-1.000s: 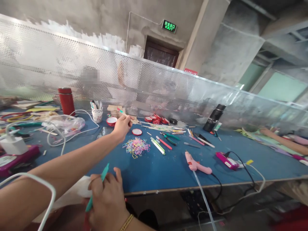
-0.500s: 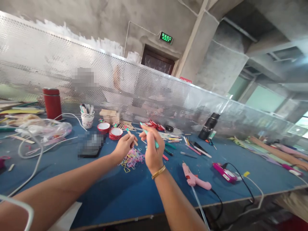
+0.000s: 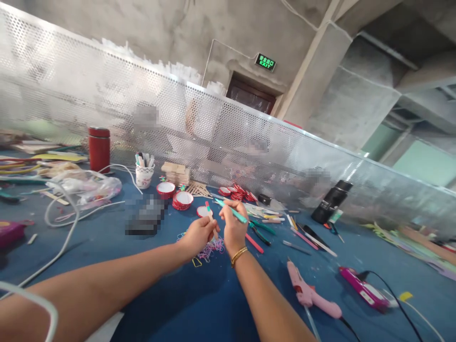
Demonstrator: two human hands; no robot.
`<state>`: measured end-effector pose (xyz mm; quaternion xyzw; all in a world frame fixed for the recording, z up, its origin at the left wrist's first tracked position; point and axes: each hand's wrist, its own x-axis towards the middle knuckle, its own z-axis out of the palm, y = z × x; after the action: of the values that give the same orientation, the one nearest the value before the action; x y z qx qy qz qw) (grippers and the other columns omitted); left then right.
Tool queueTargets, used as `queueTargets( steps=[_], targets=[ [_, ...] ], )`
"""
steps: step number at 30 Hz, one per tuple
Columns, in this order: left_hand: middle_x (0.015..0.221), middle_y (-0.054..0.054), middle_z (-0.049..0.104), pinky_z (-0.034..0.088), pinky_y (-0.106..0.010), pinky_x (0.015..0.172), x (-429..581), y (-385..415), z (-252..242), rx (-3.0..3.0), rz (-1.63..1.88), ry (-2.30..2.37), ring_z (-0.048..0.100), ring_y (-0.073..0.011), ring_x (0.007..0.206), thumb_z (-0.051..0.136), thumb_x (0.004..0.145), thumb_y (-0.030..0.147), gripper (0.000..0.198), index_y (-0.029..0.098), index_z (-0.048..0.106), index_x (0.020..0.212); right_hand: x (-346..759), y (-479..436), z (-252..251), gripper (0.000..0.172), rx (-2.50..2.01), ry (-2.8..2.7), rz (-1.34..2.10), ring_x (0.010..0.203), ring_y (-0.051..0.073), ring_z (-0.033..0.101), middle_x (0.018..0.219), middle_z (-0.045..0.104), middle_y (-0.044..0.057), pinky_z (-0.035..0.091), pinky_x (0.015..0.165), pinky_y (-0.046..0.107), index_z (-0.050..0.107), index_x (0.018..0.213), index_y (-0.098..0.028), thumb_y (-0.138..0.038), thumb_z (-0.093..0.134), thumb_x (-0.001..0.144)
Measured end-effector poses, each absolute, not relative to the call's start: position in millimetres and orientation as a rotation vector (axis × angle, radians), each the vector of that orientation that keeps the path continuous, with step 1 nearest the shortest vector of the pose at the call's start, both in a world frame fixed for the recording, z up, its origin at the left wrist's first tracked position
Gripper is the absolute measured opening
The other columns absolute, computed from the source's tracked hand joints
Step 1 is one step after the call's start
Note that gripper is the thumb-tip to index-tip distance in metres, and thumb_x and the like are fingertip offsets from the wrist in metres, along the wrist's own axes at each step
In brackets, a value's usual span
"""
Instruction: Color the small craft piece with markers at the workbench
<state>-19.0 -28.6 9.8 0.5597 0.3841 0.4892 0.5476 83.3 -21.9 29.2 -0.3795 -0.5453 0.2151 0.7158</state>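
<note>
In the head view, my left hand (image 3: 197, 236) is closed on a flat wooden craft stick (image 3: 210, 217). The stick points up and its top end is coloured red and green. My right hand (image 3: 234, 232) grips a teal marker pen (image 3: 239, 216) slantwise, with its tip toward the stick's coloured end; whether they touch I cannot tell. Below the hands lies a heap of small coloured wire-like loops (image 3: 214, 247), partly hidden by my left hand. A round white piece with a red rim (image 3: 201, 212) lies just behind the stick.
A pink glue gun (image 3: 309, 294) and a magenta device (image 3: 363, 289) with cables lie at right. Pliers (image 3: 261, 230) rest beyond my right hand. Behind stand a paper cup of pens (image 3: 144, 175), a red flask (image 3: 99, 149) and a tilted black bottle (image 3: 331, 202). Perforated metal screen (image 3: 213, 128) backs the table.
The camera view has turned, so the scene sits farther right. The marker pen now slants flatter, its tip toward the stick's coloured end. Both hands keep their hold.
</note>
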Motion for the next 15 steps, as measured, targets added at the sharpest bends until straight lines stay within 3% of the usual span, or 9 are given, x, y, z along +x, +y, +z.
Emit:
queueTargets(
  steps=[4,15],
  targets=[
    [0.042,0.006,0.037,0.017,-0.023,0.042,-21,-22,5,1.331,1.180,0.969,0.026,-0.0071,0.038,0.051,0.080,0.044,0.031,0.017,0.055,0.065,88,-22,32,0.021,-0.839,-1.263,0.415,0.056,0.010,0.049,0.059,0.050,-0.005,0.042,0.059,0.024,0.049,0.070,-0.018,-0.033,0.053,0.084],
    [0.043,0.006,0.036,0.018,-0.023,0.042,-24,-8,-7,1.353,1.208,0.999,0.030,-0.0081,0.039,0.056,0.076,0.048,0.035,0.017,0.054,0.061,88,-24,36,0.016,-0.825,-1.444,0.380,0.063,0.012,0.055,0.071,0.058,-0.001,0.045,0.063,0.025,0.056,0.083,-0.017,-0.033,0.058,0.084]
  ],
)
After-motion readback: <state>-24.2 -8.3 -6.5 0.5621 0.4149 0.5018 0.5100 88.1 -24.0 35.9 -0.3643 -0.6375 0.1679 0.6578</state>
